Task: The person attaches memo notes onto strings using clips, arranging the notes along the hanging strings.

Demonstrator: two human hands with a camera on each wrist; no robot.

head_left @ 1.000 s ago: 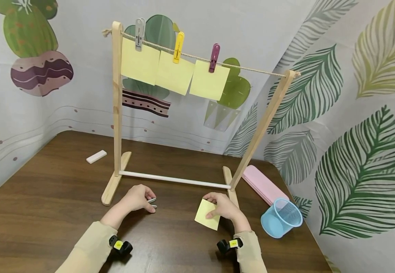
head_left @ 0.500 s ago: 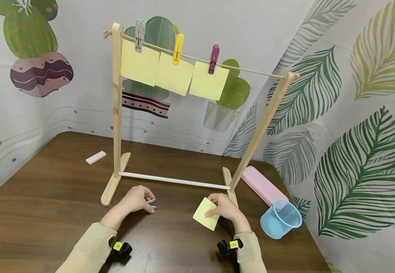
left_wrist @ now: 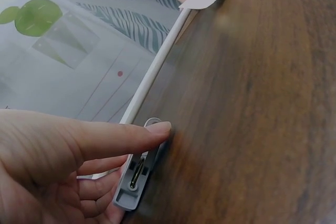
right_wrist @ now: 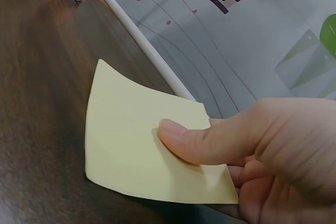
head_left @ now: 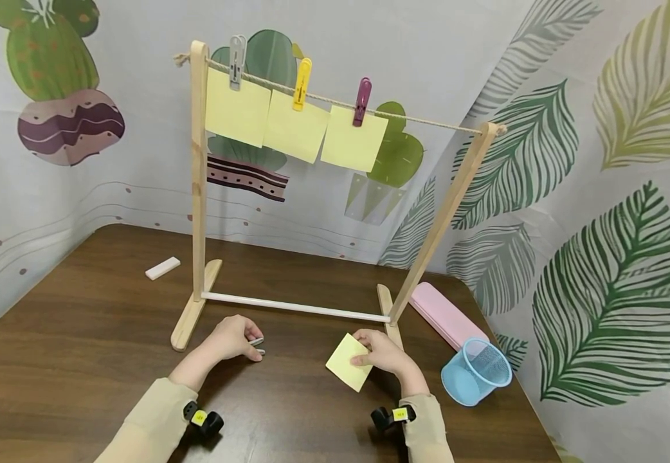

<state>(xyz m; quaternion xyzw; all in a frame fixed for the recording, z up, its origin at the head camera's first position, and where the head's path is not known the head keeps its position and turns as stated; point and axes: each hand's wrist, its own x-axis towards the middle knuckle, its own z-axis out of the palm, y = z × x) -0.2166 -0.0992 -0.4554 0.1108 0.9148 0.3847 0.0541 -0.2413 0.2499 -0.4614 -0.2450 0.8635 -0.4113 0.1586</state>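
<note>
My left hand [head_left: 235, 337] pinches a grey clothespin [left_wrist: 137, 177] between thumb and fingers, low over the table. To its right, my right hand [head_left: 382, 352] holds a yellow sticky note [right_wrist: 142, 145], thumb on its face and fingers behind. Beyond both hands stands a wooden frame [head_left: 199, 180] with a cord [head_left: 422, 118] strung across its top. Three yellow notes hang from the cord, under a grey clothespin [head_left: 236, 63], a yellow clothespin [head_left: 302, 83] and a purple clothespin [head_left: 362, 101].
A white bar [head_left: 294, 306] joins the frame's feet just beyond my hands. A white block [head_left: 162, 267] lies at the left. On the right are a pink case [head_left: 447, 314] and a tipped blue mesh cup [head_left: 463, 382]. Patterned cloth hangs behind the brown table [head_left: 80, 360].
The sticky note in my right hand has turned slightly, its lower corner swinging left. My left hand keeps its grip on the clothespin and stays nearly still.
</note>
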